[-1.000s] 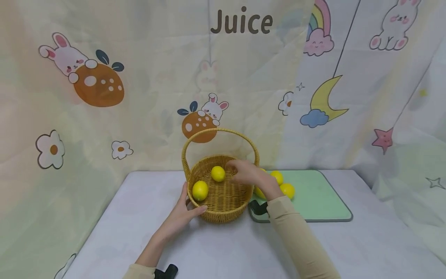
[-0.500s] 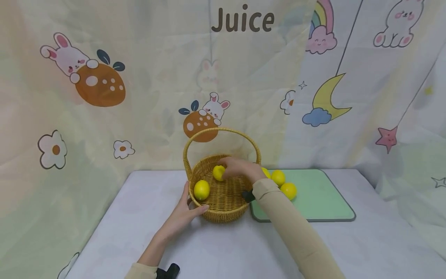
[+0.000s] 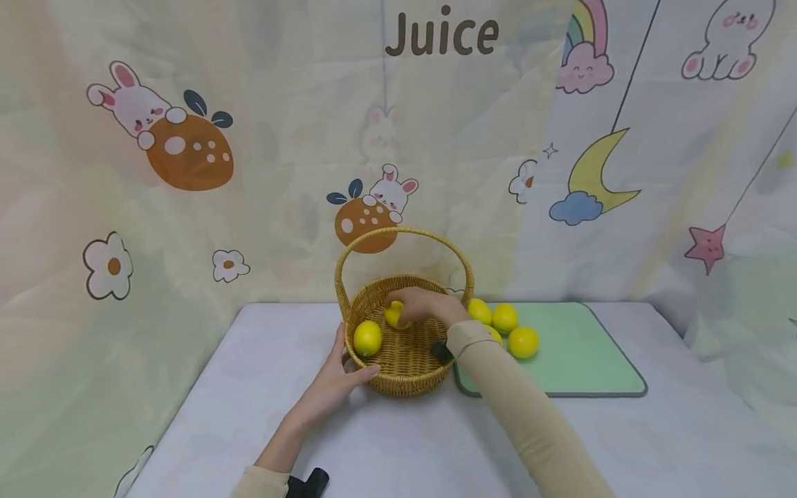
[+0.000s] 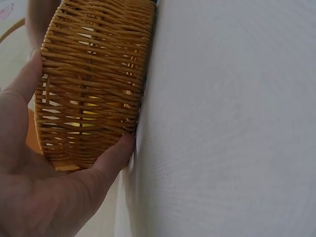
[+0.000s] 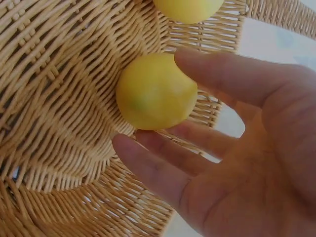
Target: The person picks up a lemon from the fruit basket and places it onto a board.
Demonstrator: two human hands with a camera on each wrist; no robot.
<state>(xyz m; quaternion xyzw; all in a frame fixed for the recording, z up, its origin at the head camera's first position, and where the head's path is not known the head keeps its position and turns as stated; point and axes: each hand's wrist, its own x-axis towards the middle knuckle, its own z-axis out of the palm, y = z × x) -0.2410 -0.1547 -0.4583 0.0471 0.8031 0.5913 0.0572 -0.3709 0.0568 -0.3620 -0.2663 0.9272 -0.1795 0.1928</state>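
Observation:
My left hand (image 3: 330, 384) holds the left side of a woven wicker basket (image 3: 405, 387), its thumb over the front rim. In the left wrist view, its thumb and a finger span the basket's wall (image 4: 94, 84). My right hand (image 3: 429, 304) reaches down inside the basket. It pinches a yellow lemon (image 5: 150, 94), with the thumb on one side and the fingers along the other. The hand partly covers this lemon in the head view. Another lemon (image 3: 367, 338) lies inside the basket against the left wall.
To the right of the basket, several lemons (image 3: 523, 342) lie on a green cutting board (image 3: 585, 366) with a grey edge. The basket's arched handle (image 3: 405, 230) stands up over the opening. A white cloth (image 3: 398, 443) covers the table, and a printed curtain (image 3: 280, 207) hangs behind it.
My right hand has moved left and down into the basket, from beside the lemon to a hold on it. The left hand keeps its hold. The head view has shifted slightly.

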